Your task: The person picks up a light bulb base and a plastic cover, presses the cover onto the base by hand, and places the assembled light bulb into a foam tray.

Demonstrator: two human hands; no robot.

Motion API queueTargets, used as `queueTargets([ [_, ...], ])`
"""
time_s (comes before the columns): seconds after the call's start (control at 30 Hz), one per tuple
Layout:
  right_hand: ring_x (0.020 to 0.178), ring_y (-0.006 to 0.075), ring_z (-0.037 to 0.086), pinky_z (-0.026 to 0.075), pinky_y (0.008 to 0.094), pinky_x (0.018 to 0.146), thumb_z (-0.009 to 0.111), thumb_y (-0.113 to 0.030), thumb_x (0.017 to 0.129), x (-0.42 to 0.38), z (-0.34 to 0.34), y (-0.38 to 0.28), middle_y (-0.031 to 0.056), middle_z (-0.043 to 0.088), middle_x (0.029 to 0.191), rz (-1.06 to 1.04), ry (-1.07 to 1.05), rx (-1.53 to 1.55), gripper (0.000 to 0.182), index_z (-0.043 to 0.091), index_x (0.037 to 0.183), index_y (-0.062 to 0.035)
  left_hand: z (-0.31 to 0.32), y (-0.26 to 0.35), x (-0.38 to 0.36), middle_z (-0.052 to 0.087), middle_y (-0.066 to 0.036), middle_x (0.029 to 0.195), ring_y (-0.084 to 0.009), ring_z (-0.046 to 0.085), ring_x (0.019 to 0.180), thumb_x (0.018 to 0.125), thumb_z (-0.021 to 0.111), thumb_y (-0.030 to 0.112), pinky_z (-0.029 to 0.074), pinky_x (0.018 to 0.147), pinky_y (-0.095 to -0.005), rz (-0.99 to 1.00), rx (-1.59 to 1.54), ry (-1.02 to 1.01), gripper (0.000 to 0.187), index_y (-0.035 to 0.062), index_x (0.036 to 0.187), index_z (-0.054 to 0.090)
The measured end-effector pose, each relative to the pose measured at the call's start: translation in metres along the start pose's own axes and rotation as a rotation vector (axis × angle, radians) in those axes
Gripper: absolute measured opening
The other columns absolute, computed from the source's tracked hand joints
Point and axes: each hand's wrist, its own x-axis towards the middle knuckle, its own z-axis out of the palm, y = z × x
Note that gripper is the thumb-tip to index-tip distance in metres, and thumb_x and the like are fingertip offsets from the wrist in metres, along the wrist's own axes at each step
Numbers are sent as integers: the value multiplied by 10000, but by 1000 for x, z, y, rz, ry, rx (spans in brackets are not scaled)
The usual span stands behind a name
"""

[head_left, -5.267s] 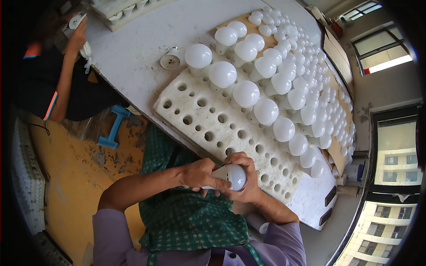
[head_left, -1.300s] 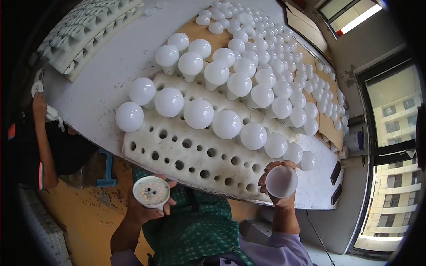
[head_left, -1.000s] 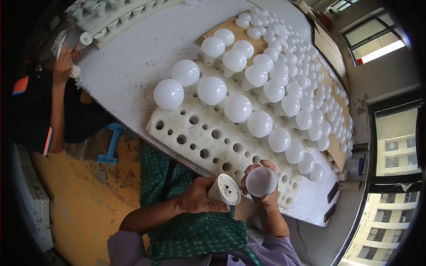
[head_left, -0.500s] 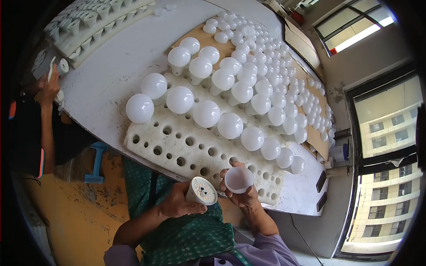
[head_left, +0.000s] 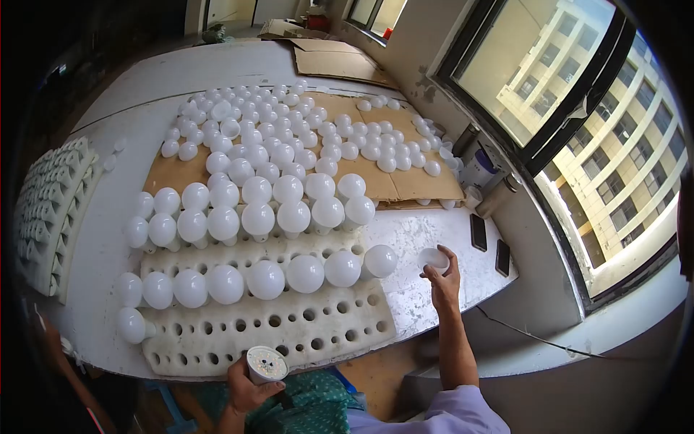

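Note:
My left hand (head_left: 247, 389) is closed around a white LED bulb base (head_left: 266, 363) at the table's front edge. Its open top faces up, showing a round board with small chips and dark spots. To the right, my right hand (head_left: 444, 281) grips a translucent white bulb cover (head_left: 431, 258) between thumb and fingers, over the tabletop. Between the hands lies a white foam rack (head_left: 289, 318) with rows of holes. One row of bulbs with round covers (head_left: 266, 280) stands along its far side, and a single bulb (head_left: 134, 325) leans at its left end.
More bulbs fill a second foam rack (head_left: 173, 258) behind. Loose white covers (head_left: 260, 116) spread over cardboard (head_left: 383, 184) further back. Two phones (head_left: 478, 232) lie at the right edge, near a bottle (head_left: 499, 197). Another person's arm (head_left: 69, 372) is at lower left, by a rack of bases (head_left: 54, 210).
The view has swung to the right. My right hand has moved away from the left hand, out over the table's right side with the cover. The left hand keeps the bulb base.

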Motion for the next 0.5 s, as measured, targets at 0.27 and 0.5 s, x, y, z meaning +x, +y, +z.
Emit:
queueTargets([
  [0.27,610,107,498,406,245,482,777,-322,685,177,-160,108,75,561,876,15,466,-577,698,473,1243,-32,-9,-20,3,637,-232,899,-220,650,628,685,729,117,540,519,-310,-132,-60,52,449,-104,991,485],
  [0.5,1024,261,556,462,329,832,787,-313,649,312,-217,83,177,572,1109,58,657,-555,769,446,1256,13,8,14,14,642,-123,731,-161,580,517,765,677,304,428,408,-257,-354,105,163,404,-30,966,571],
])
